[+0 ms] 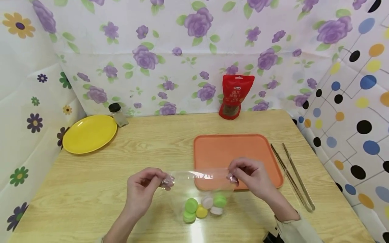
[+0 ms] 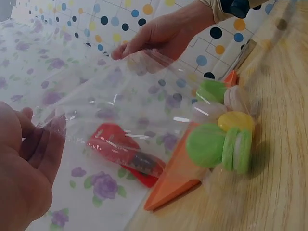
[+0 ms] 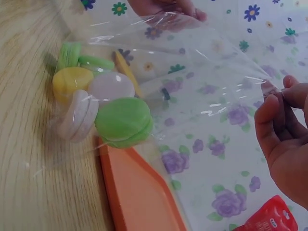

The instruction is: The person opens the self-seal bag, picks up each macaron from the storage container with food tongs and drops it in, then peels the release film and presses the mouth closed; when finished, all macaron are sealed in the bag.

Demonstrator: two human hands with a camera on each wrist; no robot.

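A clear plastic bag (image 1: pixel 197 184) hangs stretched between my two hands above the front of the table. My left hand (image 1: pixel 140 192) pinches its upper left corner, and my right hand (image 1: pixel 253 177) pinches the upper right one. Several macarons lie together at the bag's bottom: green ones (image 1: pixel 191 205), a yellow one (image 1: pixel 202 212) and pale ones (image 1: pixel 207 202). Through the film in the left wrist view, a green macaron (image 2: pixel 206 145) stands nearest. The right wrist view shows another green macaron (image 3: pixel 123 120) beside a pale one (image 3: pixel 79 115) tipped on edge.
Behind the bag's right part lies an orange tray (image 1: pixel 231 145). Metal tongs (image 1: pixel 299 182) rest on the table to its right. A red pouch (image 1: pixel 235 96) stands at the back. A yellow plate (image 1: pixel 89 134) and a black-capped jar (image 1: pixel 118 115) are at the back left.
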